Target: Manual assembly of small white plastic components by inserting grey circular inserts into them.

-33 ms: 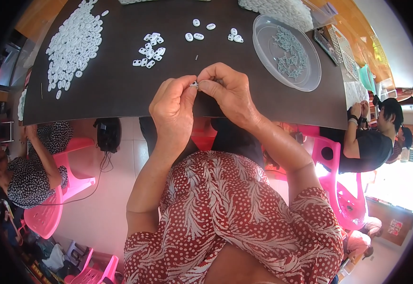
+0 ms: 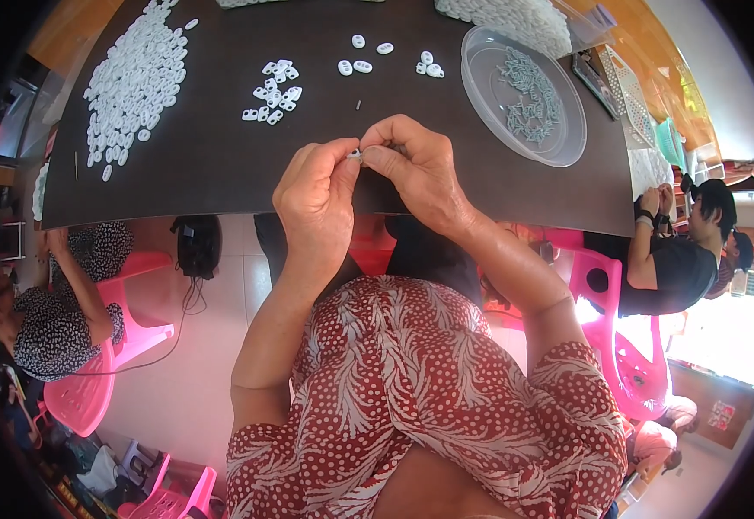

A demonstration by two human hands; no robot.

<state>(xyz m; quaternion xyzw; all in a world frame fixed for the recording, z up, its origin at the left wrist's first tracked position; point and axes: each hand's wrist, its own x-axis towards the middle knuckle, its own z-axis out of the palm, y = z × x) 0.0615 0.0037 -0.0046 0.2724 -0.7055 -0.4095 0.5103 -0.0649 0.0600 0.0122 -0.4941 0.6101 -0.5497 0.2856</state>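
Note:
Above the near edge of the dark table (image 2: pixel 221 173), my two hands meet at the fingertips. Thumb and forefinger of my left hand (image 2: pixel 315 189) pinch a small white plastic piece (image 2: pixel 355 154) with a dark spot or hole in it. My right hand (image 2: pixel 422 173) is closed in a pinch right against that piece; what lies between its fingertips is hidden. Beyond my hands is a tiny grey pin (image 2: pixel 359 105). Past my left hand lies a cluster of white two-holed pieces (image 2: pixel 275 91). Farther off are several white oval pieces (image 2: pixel 361 67) and a smaller group (image 2: pixel 429 66).
A big pile of white oval pieces (image 2: pixel 139 82) covers the table's left side. On the right, a round clear tray (image 2: pixel 571 143) holds many small grey-blue metal parts (image 2: pixel 533 95). Behind it sits a bag of white pieces (image 2: pixel 511 22). People sit at left (image 2: pixel 57 311) and right (image 2: pixel 680 259).

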